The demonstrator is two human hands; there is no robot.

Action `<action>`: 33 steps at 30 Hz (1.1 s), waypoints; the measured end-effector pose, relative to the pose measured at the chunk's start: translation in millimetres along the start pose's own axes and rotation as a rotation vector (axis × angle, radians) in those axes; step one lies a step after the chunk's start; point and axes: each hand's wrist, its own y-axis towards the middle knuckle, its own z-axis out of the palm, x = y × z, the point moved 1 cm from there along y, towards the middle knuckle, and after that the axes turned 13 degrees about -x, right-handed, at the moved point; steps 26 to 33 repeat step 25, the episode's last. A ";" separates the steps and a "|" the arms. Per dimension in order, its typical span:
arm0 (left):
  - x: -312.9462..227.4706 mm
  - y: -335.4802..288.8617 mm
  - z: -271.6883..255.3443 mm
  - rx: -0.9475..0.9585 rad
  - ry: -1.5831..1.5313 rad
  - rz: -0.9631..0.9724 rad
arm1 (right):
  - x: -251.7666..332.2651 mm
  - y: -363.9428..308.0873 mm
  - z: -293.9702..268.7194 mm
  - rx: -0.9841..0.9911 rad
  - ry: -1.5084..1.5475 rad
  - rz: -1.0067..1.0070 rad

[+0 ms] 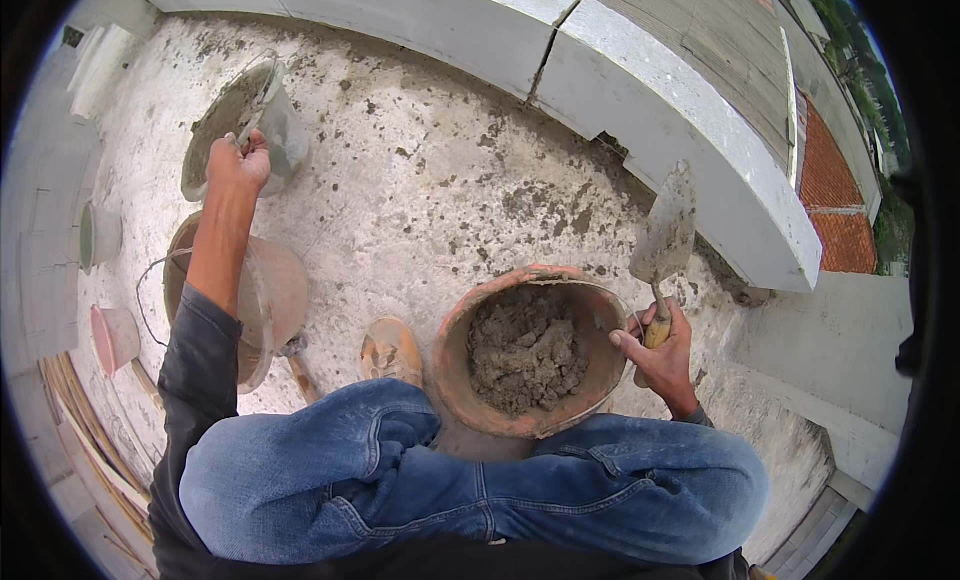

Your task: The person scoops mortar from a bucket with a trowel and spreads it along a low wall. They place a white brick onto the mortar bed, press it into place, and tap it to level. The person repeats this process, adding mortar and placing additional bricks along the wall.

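Note:
At the far left, my left hand is closed at the rim of a greenish, mortar-stained bucket, which leans tilted with its mouth to the left. Whether the fingers grip its rim or its handle I cannot make out. My right hand grips the wooden handle of a trowel, whose grey-smeared blade points away from me. That hand's thumb touches the rim of an orange-stained bucket between my knees. Wet grey mortar lies in this bucket.
Another bucket stands under my left forearm. A pink pail and a small green-white pail are farther left, near long wooden strips. A low block wall curves along the far side. Mortar spots cover the floor.

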 end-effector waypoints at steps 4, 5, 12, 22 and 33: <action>38.4 -74.2 -20.3 0.095 -0.059 -0.159 | -5.2 3.2 1.0 0.027 0.039 -0.050; 55.7 -95.0 -30.1 0.084 0.041 -0.066 | -6.1 3.6 0.9 0.027 0.022 -0.050; 103.7 -217.6 -102.4 1.034 1.465 -0.116 | -15.0 0.6 1.0 -0.011 0.099 -0.020; 150.7 -226.9 -172.9 1.481 1.490 0.560 | -17.2 -4.7 3.2 -0.065 0.168 0.022; 139.6 -200.6 -178.2 1.413 1.388 0.671 | -13.9 24.7 33.6 0.042 0.148 -0.046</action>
